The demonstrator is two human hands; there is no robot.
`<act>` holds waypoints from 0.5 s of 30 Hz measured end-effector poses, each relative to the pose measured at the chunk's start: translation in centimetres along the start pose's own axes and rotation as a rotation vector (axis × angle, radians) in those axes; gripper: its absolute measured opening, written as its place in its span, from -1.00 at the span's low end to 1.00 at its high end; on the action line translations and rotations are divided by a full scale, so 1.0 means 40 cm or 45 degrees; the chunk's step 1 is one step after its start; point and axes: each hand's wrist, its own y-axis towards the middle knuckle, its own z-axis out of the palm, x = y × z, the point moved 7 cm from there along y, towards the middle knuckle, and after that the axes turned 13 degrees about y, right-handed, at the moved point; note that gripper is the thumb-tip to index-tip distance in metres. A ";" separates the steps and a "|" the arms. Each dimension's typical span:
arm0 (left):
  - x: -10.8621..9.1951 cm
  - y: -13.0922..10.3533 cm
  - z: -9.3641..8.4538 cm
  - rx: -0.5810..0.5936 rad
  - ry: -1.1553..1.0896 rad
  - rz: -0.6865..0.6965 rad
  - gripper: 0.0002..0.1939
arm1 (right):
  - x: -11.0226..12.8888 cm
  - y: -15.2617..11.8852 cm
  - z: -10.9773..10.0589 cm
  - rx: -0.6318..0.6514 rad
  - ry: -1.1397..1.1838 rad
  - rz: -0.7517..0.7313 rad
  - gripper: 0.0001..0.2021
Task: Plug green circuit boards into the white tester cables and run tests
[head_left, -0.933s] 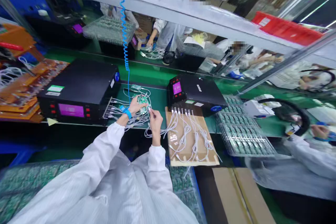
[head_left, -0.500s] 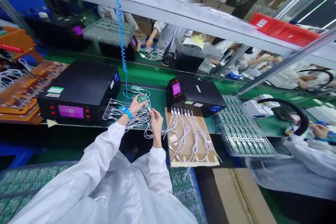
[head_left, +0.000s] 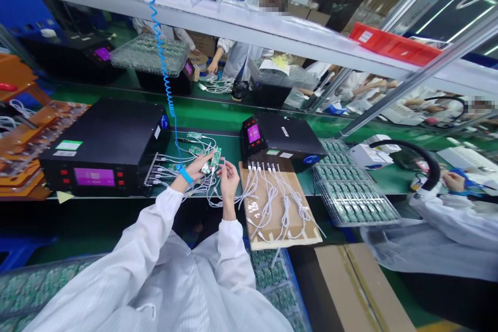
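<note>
My left hand, with a blue wrist strap, grips a small green circuit board over the green bench. My right hand pinches the plug end of a white cable right beside that board. A tangle of white cables lies under both hands, running from the large black tester at my left. Several more green boards lie on the mat behind my hands.
A smaller black tester stands to the right, with white cables on a cardboard sheet before it. Trays of boards sit further right. A blue coiled cord hangs down. Co-workers in white coats work across and at right.
The view has shifted left and slightly down. My left hand lifted and tilted the board; my right hand stays at its edge with the cable plug.
</note>
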 end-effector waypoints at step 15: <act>-0.011 -0.021 0.016 0.211 0.270 -0.063 -0.57 | 0.014 0.009 -0.030 -0.154 -0.003 -0.062 -0.53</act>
